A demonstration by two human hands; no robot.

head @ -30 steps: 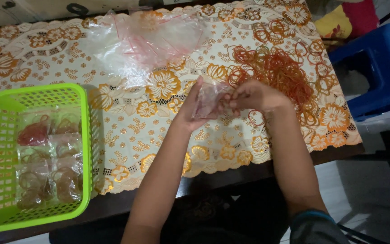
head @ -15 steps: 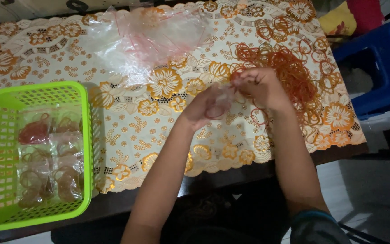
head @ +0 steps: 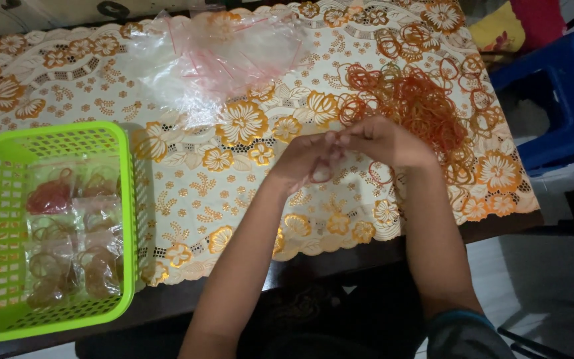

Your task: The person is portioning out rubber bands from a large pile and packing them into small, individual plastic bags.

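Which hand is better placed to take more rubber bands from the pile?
Probably the right hand: it lies right beside the rubber bands. The left hand is farther from the pile, on the basket side.

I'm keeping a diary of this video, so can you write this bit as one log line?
left hand: holds small clear bag | right hand: fingertips at bag | rubber band pile: beside right hand | green basket: holds filled bags
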